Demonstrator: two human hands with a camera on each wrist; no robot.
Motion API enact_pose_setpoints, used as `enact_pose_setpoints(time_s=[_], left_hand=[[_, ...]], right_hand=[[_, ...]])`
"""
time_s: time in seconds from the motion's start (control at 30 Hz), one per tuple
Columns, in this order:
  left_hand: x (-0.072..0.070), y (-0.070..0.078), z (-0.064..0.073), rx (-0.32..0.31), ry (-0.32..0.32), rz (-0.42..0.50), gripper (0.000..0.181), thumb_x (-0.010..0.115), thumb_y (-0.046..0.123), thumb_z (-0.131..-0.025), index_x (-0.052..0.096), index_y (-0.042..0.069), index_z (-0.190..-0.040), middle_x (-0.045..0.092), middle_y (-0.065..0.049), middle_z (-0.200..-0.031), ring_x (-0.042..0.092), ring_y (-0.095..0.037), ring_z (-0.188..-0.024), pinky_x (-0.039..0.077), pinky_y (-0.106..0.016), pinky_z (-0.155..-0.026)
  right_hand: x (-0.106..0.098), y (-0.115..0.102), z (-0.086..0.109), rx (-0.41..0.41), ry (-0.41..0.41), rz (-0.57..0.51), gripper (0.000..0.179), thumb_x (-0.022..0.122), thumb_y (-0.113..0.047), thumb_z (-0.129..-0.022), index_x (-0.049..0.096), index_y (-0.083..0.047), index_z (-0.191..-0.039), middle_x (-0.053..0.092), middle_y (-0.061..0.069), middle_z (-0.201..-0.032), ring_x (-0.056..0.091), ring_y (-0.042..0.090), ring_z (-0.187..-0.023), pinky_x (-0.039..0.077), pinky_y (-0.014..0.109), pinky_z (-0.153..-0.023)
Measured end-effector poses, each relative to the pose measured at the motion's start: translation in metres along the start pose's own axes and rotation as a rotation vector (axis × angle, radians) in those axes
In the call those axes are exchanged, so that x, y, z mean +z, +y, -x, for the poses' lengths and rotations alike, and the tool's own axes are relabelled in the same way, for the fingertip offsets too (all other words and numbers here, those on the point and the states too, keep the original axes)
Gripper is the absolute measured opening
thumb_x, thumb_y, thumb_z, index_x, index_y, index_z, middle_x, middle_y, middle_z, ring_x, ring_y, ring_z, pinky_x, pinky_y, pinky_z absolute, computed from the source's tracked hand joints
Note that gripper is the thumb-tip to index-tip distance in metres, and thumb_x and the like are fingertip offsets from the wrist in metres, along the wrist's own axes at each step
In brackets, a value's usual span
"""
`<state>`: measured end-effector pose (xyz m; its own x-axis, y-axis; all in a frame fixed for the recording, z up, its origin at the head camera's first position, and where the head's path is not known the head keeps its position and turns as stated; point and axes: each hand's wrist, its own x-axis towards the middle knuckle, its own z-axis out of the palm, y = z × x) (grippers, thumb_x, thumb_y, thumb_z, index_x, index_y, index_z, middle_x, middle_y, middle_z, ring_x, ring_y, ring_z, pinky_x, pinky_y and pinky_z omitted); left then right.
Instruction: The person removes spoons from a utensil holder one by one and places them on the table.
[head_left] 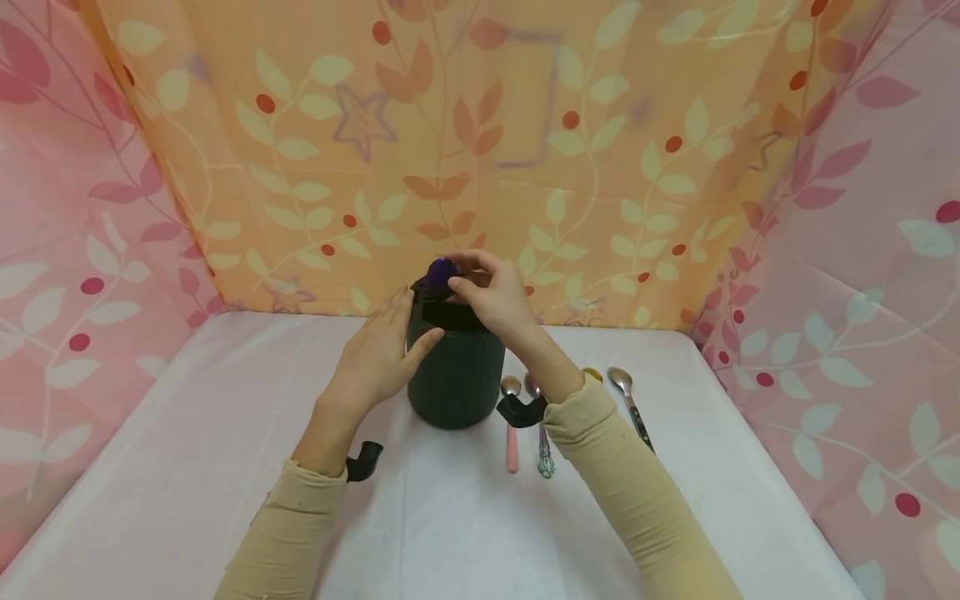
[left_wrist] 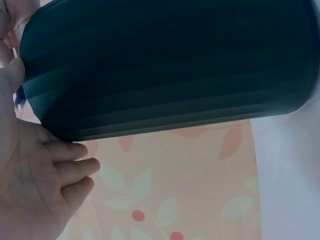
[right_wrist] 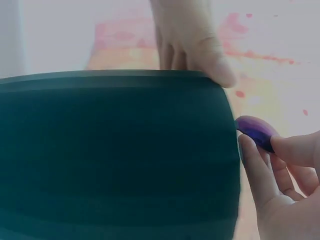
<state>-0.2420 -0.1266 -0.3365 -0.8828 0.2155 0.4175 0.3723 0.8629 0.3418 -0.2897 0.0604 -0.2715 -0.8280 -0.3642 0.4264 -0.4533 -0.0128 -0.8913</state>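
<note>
A dark green ribbed bin (head_left: 456, 383) stands upright on the white table. My right hand (head_left: 491, 296) is over its top opening and pinches a shiny purple spoon (head_left: 442, 273) between thumb and fingers. Only the spoon's rounded bowl shows; its handle is hidden. In the right wrist view the purple bowl (right_wrist: 257, 132) sits right by the bin's rim. My left hand (head_left: 381, 354) rests against the left side of the bin near the rim, fingers extended and thumb toward the front. From the left wrist, those fingers (left_wrist: 75, 172) appear along the bin's edge.
Several spoons lie to the right of the bin: one with a pink handle (head_left: 512, 450), one with an ornate handle (head_left: 546, 462), and one with a black handle (head_left: 639, 425). A gold spoon (head_left: 592, 373) is partly hidden by the right sleeve. Patterned cloth (head_left: 360, 183) hangs behind the table.
</note>
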Motion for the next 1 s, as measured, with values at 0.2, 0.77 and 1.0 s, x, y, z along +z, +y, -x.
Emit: enact_pose_setpoints(time_s=[0.2,0.77,1.0], left_hand=[[0.000,0.001,-0.002,-0.021,-0.018,-0.001,0.091,0.029,0.071,-0.090,0.016,0.004,-0.152,0.018,-0.014,-0.157,0.019,-0.029,-0.143,0.023,-0.049,-0.114],[-0.001,0.001,-0.003,-0.015,-0.025,-0.005,0.091,0.029,0.070,-0.091,0.016,0.004,-0.151,0.018,-0.012,-0.157,0.019,-0.028,-0.144,0.023,-0.049,-0.114],[-0.001,0.000,-0.002,-0.027,-0.020,-0.002,0.090,0.030,0.070,-0.090,0.015,0.006,-0.152,0.017,-0.010,-0.157,0.017,-0.026,-0.144,0.022,-0.049,-0.114]], right_hand=[[-0.014,-0.003,0.004,-0.053,0.092,-0.042,0.032,0.062,0.004,-0.088,0.061,-0.001,-0.119,0.055,0.013,-0.114,0.064,0.027,-0.091,0.057,0.039,-0.079],[-0.055,-0.024,0.023,-0.120,0.251,-0.260,0.033,0.064,0.004,-0.087,0.058,-0.001,-0.119,0.054,0.014,-0.111,0.063,0.029,-0.096,0.055,0.036,-0.082],[-0.068,-0.033,0.030,-0.154,0.309,-0.362,0.034,0.063,0.007,-0.086,0.056,0.001,-0.119,0.053,0.016,-0.109,0.062,0.030,-0.099,0.054,0.039,-0.083]])
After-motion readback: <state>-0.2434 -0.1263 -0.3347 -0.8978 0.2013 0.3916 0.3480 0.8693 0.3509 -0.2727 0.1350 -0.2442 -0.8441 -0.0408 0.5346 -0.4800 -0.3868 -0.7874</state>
